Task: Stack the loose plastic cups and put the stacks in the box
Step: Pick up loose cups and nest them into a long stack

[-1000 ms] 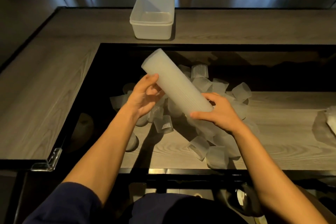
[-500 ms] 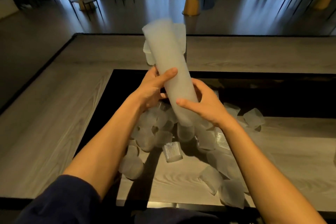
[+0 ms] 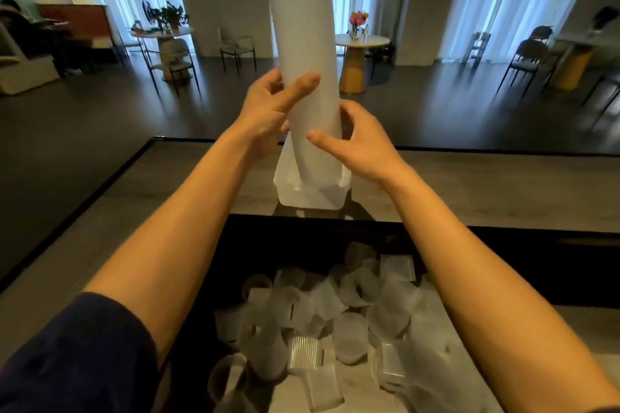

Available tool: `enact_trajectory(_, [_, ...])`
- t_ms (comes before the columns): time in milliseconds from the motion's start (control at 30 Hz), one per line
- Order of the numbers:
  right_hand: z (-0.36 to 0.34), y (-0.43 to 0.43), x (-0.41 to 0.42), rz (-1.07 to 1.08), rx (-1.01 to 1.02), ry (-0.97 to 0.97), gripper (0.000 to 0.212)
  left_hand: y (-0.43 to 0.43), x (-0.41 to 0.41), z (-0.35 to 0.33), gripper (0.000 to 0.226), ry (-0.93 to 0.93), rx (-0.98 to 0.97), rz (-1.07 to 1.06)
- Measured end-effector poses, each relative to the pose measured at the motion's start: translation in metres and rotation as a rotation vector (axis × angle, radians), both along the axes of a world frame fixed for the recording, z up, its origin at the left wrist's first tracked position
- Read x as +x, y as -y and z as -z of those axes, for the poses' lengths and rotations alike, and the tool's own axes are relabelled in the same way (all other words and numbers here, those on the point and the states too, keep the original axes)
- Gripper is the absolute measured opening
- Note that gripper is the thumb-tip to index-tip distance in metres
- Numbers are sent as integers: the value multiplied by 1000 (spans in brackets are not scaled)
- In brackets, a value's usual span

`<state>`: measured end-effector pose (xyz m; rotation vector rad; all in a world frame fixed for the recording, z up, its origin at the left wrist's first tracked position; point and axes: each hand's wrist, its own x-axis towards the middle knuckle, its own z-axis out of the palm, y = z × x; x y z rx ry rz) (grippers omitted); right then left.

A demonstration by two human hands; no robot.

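A tall stack of ribbed translucent cups stands nearly upright, its lower end inside the white plastic box on the far counter. My left hand grips the stack's left side at mid-height. My right hand holds its right side a little lower, thumb across the front. Several loose cups lie in a heap on the lower wooden surface near me.
The box sits on a grey wood counter beyond a black-framed recess. Behind the counter is an open room with round tables, chairs and curtained windows.
Both hands have carried the stack from a slant above the loose cups forward and tipped it upright, its lower end now in the box. The camera has lifted toward the room.
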<state>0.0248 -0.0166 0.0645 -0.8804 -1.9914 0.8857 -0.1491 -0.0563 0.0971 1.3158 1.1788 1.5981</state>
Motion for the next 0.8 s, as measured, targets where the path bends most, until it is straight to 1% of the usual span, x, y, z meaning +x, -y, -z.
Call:
enact_trajectory(67, [-8, -15, -10, 19, -1, -19, 71, -15, -4, -8, 49, -13, 12, -20])
enact_trajectory(100, [-10, -23, -15, 29, -1, -30, 69, -23, -7, -10, 49, -19, 14, -33])
enact_trajectory(167, [-10, -37, -22, 49, -4, -47, 68, -42, -12, -11, 54, -40, 24, -50])
enact_trajectory(267, [-4, -60, -34, 53, -41, -40, 66, -67, -23, -4, 69, -82, 43, -66])
enact_trajectory(367, [5, -83, -45, 44, -86, -4, 65, -89, -36, 13, 75, -121, 25, -84])
enact_trajectory(500, [22, -109, -56, 69, -94, 59, 66, -112, -51, 38, 73, -167, -25, -81])
enact_trajectory(633, [38, -127, -62, 54, -120, 112, 66, -126, -59, 56, 79, -228, -57, -96])
enact_trajectory(800, [57, -138, -64, 76, -131, 135, 63, -135, -61, 75, 74, -277, -63, -90])
